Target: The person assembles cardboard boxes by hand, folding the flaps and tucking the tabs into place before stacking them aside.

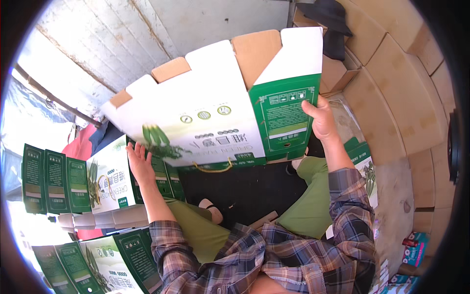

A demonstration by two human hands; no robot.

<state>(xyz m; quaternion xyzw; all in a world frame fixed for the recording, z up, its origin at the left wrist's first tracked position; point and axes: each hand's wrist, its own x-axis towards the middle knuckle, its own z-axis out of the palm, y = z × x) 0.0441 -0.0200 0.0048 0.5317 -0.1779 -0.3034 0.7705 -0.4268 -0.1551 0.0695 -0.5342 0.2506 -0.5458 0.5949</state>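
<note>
- Person: seated, plaid sleeves (274,259) and green trousers (313,206) at the lower edge; one foot (211,208) rests on a dark mat (249,188).
- Left hand (139,164): raised at the lower left edge of the box; fingers apart and flat against the panel, not curled around it.
- Right hand (320,120): set against the green side panel of the box; thumb over the panel edge, fingers behind it and hidden, so the grip reads as clamped on the panel.
- Box (215,108): a white-and-green carton, held in the air between both hands above the mat, printed side toward the camera and upside down; its brown-lined flaps (254,51) stand open on the far side.
- Left side: folded cartons (54,179) of the same print stand in a row, with more (107,264) lower down.
- Right side: plain brown boxes (401,103) stacked along the wall; flat printed cartons (364,169) lie just beside the right knee.
- Far: a pale plank wall (122,34).
</note>
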